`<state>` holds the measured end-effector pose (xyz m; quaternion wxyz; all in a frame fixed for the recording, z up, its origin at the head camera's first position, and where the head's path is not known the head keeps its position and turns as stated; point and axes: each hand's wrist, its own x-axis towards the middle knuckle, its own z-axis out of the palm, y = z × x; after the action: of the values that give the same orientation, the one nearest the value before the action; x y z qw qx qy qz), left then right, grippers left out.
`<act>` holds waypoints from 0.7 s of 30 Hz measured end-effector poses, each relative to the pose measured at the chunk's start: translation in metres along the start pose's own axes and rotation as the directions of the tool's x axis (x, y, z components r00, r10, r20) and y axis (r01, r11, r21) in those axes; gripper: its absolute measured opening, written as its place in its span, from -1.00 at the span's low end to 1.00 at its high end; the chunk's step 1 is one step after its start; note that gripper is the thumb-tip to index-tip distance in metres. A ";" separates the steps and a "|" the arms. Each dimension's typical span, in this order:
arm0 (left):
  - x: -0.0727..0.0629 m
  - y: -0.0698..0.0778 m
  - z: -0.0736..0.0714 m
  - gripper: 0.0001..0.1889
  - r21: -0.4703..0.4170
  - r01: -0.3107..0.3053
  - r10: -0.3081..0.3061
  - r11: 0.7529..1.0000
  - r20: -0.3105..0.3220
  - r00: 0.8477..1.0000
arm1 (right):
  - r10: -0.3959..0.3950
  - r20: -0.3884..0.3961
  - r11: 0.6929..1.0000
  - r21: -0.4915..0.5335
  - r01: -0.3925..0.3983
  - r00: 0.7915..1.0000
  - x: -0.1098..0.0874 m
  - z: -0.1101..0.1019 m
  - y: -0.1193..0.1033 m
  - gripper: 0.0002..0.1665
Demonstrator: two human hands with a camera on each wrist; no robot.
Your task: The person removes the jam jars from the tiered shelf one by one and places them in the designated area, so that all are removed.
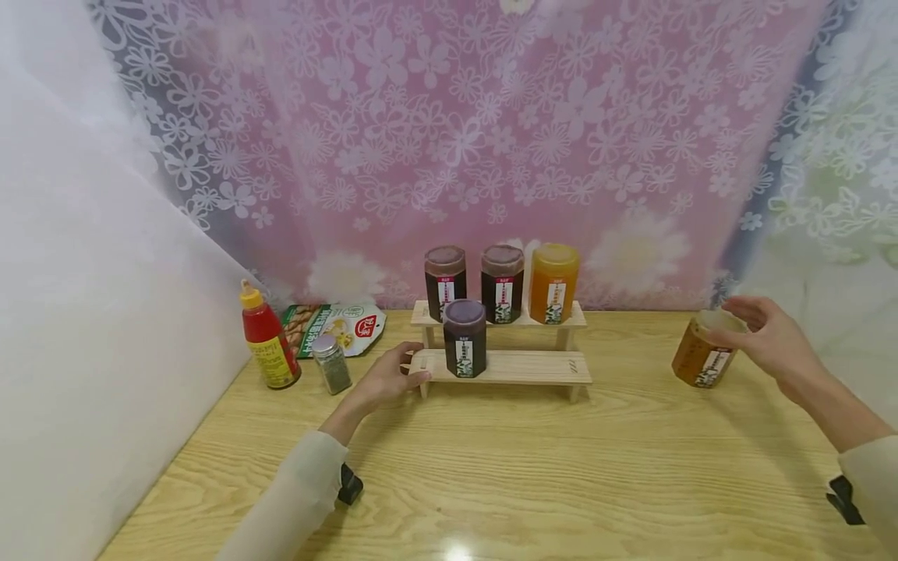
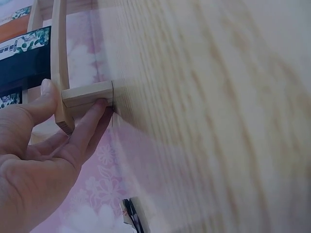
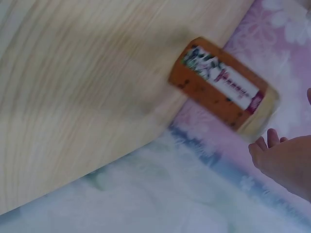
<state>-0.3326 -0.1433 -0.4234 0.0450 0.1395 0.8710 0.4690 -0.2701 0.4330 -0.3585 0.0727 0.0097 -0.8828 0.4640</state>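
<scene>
My left hand (image 1: pixel 390 377) grips the left end of a two-step wooden stand (image 1: pixel 515 366). In the left wrist view, the thumb lies on the board (image 2: pixel 60 58) and the fingers reach underneath, against the leg (image 2: pixel 90 93). A dark jar (image 1: pixel 466 343) stands on the lower step. On the upper step are two more dark jars (image 1: pixel 445 282) and an orange jar (image 1: pixel 554 288). At the far right my right hand (image 1: pixel 775 343) is spread beside the pale lid of an amber jar (image 1: pixel 704 354). In the right wrist view, the fingers (image 3: pixel 265 145) lie near that jar's lid end, thumb apart.
Left of the stand are a red squeeze bottle (image 1: pixel 270 339), a small spice shaker (image 1: pixel 332 366) and a green-and-white food packet (image 1: pixel 344 327). Flowered cloth (image 1: pixel 491 156) hangs behind the wooden table (image 1: pixel 491 467), with a white sheet (image 1: pixel 105 273) on the left side.
</scene>
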 end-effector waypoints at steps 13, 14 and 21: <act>-0.001 -0.003 -0.001 -0.36 -0.026 0.018 -0.017 1.000 0.001 1.000 | -0.121 0.182 0.992 0.001 0.122 0.976 -0.008 0.065 -0.057 0.00; -0.001 -0.003 0.000 -0.36 -0.030 0.020 -0.020 0.999 0.001 1.000 | -0.130 0.190 0.991 0.016 0.130 0.973 -0.009 0.070 -0.060 0.00; 0.000 -0.004 -0.001 -0.35 -0.035 0.023 -0.023 0.999 0.001 1.000 | -0.176 0.257 0.983 0.095 0.156 0.950 -0.013 0.108 -0.080 0.01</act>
<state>-0.3330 -0.1457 -0.4261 0.0532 0.1290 0.8641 0.4836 -0.2632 0.2983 -0.3549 -0.0076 0.1484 -0.8629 0.4831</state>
